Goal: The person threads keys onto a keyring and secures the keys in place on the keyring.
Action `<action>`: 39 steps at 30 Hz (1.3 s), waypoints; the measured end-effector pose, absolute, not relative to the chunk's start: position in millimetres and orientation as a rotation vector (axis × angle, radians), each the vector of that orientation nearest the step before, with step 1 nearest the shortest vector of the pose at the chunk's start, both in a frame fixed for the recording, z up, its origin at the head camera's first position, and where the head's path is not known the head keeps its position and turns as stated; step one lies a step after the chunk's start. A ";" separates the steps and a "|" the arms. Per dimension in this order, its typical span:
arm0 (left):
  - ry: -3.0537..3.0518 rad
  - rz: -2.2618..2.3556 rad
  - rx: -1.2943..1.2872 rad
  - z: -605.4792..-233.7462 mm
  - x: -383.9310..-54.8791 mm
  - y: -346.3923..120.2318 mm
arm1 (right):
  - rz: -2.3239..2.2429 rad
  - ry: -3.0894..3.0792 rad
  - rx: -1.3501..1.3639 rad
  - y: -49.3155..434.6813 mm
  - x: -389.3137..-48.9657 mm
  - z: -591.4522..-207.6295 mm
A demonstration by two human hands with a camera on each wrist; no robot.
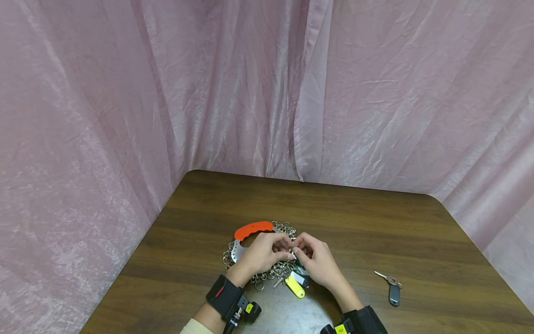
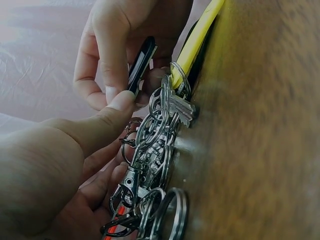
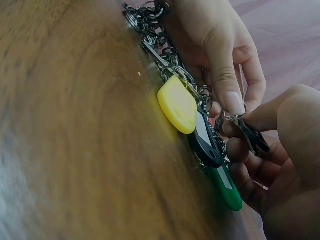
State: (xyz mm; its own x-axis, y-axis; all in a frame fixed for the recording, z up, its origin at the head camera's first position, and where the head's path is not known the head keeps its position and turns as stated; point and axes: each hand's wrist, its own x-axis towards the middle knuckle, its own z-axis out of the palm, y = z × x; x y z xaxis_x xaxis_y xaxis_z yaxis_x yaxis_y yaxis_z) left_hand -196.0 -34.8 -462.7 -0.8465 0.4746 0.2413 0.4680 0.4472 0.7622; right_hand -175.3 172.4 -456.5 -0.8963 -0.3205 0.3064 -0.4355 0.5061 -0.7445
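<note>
A large metal key ring holder with an orange grip (image 1: pixel 253 229) lies on the table, many small rings and clasps (image 2: pixel 155 135) round its edge. At its right side, my left hand (image 1: pixel 263 253) pinches a small split ring between thumb and finger. Meeting it there, my right hand (image 1: pixel 319 263) holds a black key tag (image 3: pixel 253 137) close to that ring. Below the hands hang a yellow key tag (image 1: pixel 295 287) with a key (image 2: pixel 181 109), a black tag with a white label (image 3: pixel 206 137) and a green tag (image 3: pixel 228 189).
Off to the right on the wooden table (image 1: pixel 442 260) lies a separate key (image 1: pixel 380 275) with a dark grey tag (image 1: pixel 394 295). Pink curtains (image 1: pixel 250 93) hang behind the table and along its sides.
</note>
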 end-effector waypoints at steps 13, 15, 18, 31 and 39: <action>2.657 1.391 0.843 -463.6 -195.8 -35.4 | 1.364 -2.644 0.612 172.2 -175.3 -459.6; 2.648 1.388 0.836 -464.3 -196.3 -35.4 | 1.365 -2.644 0.598 171.7 -175.5 -459.7; 2.644 1.392 0.838 -465.4 -196.9 -35.7 | 1.367 -2.649 0.593 171.1 -175.7 -459.8; 2.677 1.416 0.889 -465.7 -196.2 -36.7 | 1.350 -2.610 0.708 172.1 -175.4 -460.0; 2.666 1.413 0.862 -464.1 -196.2 -35.4 | 1.355 -2.629 0.664 171.9 -175.0 -459.0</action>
